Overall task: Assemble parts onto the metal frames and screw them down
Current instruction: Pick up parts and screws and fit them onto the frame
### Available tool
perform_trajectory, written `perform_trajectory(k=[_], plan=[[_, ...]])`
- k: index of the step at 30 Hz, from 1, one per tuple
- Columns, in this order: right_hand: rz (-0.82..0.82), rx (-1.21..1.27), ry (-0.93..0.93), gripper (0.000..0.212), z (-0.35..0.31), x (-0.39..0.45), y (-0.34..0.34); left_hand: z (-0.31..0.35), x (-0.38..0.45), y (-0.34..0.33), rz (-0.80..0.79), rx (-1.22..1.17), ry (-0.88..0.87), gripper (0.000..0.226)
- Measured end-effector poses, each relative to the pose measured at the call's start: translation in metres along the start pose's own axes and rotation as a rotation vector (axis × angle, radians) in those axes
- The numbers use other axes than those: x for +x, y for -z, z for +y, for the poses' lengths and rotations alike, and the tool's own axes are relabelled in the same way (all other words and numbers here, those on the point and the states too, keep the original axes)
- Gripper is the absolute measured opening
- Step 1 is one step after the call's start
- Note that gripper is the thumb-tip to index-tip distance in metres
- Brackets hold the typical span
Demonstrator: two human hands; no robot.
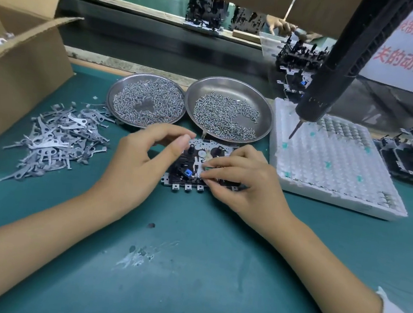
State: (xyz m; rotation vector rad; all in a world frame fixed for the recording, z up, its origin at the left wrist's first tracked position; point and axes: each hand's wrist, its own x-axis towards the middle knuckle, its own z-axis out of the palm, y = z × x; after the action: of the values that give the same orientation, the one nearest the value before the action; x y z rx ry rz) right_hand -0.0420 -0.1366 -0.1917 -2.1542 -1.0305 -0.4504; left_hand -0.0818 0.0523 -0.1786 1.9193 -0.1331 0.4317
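One metal frame lay on the green mat under both hands. The right hand pinched a small part against it; the left hand hovered with fingers curled, holding nothing. Behind sat two screw dishes, left a pile of metal levers.

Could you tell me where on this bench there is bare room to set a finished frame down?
The widest bare patch is the green mat near the edge, between the forearms. A smaller one lies between the box and left dish. Crowded: the lever pile, both dishes, the foam tray, and around the frame.
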Motion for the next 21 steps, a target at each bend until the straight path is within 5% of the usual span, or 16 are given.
perform_trajectory(k=[9,21], plan=[[-0.081,0.101,-0.137,0.017,-0.008,0.002,0.007,0.005,-0.010,-0.008,-0.197,0.367,-0.147,0.038],[0.018,0.154,-0.211,0.017,-0.013,0.001,0.008,0.004,-0.007,-0.015,-0.188,0.413,-0.154,0.030]])
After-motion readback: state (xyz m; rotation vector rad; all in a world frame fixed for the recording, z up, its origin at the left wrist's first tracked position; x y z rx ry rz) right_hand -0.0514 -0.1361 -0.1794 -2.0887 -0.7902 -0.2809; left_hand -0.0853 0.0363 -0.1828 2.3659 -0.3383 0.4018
